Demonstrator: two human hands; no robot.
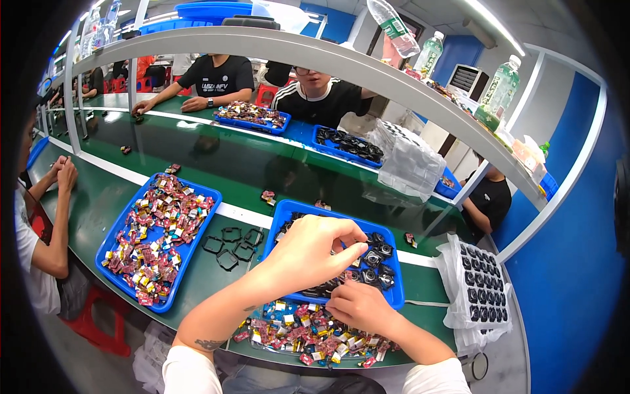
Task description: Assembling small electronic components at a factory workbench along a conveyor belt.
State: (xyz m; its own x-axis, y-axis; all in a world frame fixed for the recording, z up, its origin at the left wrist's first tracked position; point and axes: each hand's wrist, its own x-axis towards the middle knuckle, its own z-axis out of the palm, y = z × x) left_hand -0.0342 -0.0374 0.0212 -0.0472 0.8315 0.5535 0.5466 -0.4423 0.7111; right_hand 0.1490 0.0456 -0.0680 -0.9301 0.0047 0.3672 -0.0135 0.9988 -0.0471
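My left hand (316, 248) is over the blue tray (398, 289) in front of me, thumb and forefinger curled together; whatever they grip is hidden. Just below it, my right hand (359, 303) is closed in a pinch at the tray's near edge, on a small part I cannot make out. Black square housings (373, 259) with round centres lie in the tray. Under and beside my right hand spreads a pile of small red circuit boards (308, 331) with white, yellow and blue pieces. Several empty black frames (228, 246) rest on the green table left of the tray.
A second blue tray (213, 197) of red boards stands at left. On the right is a stack of white trays (462, 289) with black housings in rows. A metal shelf beam (295, 41) crosses above the table, with bottles on it. Co-workers sit across and at left.
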